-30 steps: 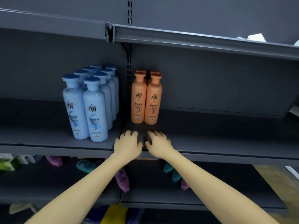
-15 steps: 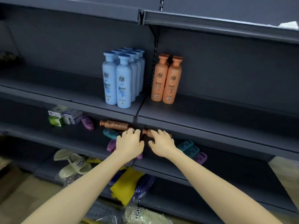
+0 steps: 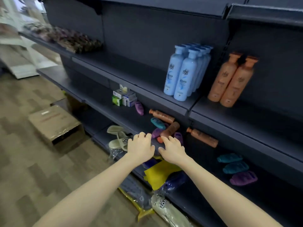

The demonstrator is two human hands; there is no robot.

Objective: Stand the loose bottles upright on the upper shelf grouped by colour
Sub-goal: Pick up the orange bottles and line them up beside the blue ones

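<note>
Loose bottles [image 3: 170, 129] are not yet picked up: left hand [image 3: 141, 145] and right hand [image 3: 172, 149] hover empty, fingers relaxed, before three orange ones lying on the lower shelf [image 3: 205, 161], while beyond, blue bottles [image 3: 182, 76] and upright orange bottles [image 3: 229, 82] already stand grouped on the upper shelf [image 3: 270, 115].

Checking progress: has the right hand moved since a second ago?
Yes. The right hand dropped from the upper shelf edge to beside a lying orange bottle below.

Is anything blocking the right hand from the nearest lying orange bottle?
Nothing visible. The right hand is right at the cap end of the orange bottle; small purple bottles lie on either side of it, not between.
</note>
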